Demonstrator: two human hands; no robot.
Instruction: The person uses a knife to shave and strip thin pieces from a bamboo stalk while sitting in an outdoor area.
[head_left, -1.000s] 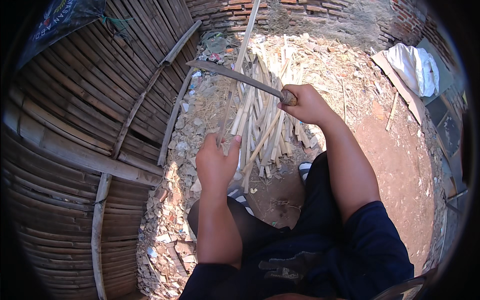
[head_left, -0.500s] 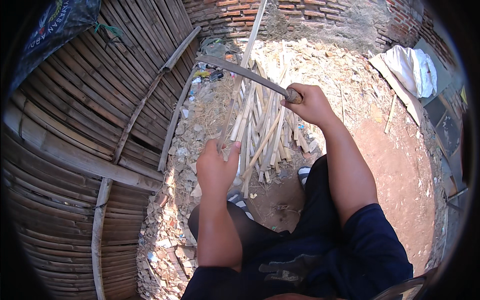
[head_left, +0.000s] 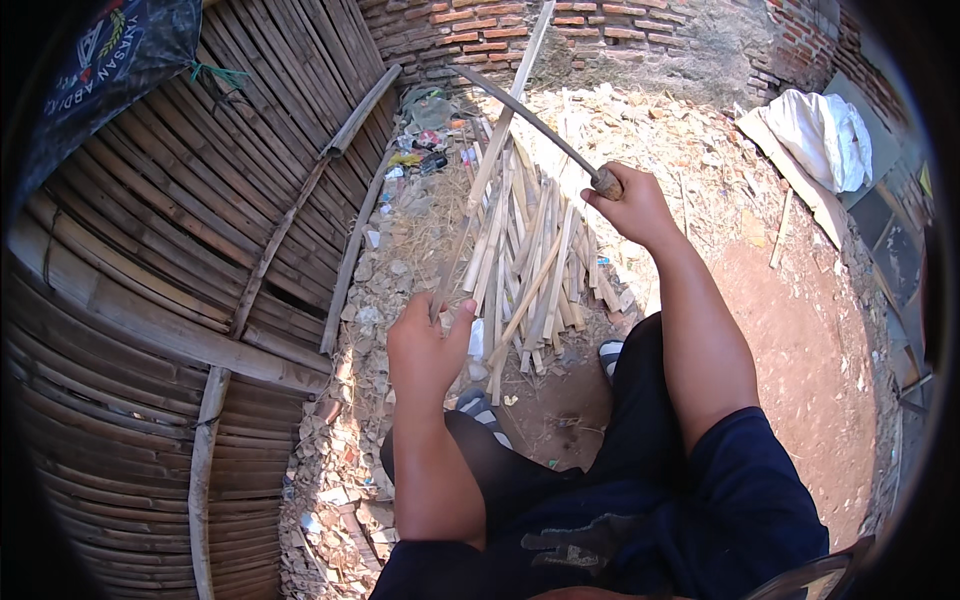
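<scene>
**Blade raised over the bamboo strip**

Raised since a second ago, the right hand [head_left: 632,205] now sits higher and further out, and the long curved blade [head_left: 525,115] it carries points up and away toward the brick wall [head_left: 620,30] rather than lying across the pile. Its fingers are wrapped tight around the wooden handle [head_left: 606,183] at the blade's near end.

The left hand [head_left: 428,350] has stayed low and near the knees. Its thumb and fingers pinch the lower end of a long bamboo strip [head_left: 497,150], which stands tilted, rising from the hand up past the blade toward the wall. The blade crosses just behind the strip's upper part; whether they touch I cannot tell.

Just beyond both hands lies a pile of split bamboo sticks [head_left: 540,260], pale and fanned out on the ground. Around it the ground [head_left: 800,340] is bare reddish earth on the right, and covered with pale shavings and chips near the wall. A strip of rubble and litter [head_left: 350,420] runs along the left side, with small coloured scraps near its far end.

On the left a fence of woven bamboo slats [head_left: 150,260] curves along the whole side, braced by thicker poles. A dark printed cloth [head_left: 100,70] hangs at its top corner. On the far right a white cloth [head_left: 825,125] lies bunched on a board. The person sits in dark clothing [head_left: 650,500], with striped sandals [head_left: 480,405] showing between the knees.
</scene>
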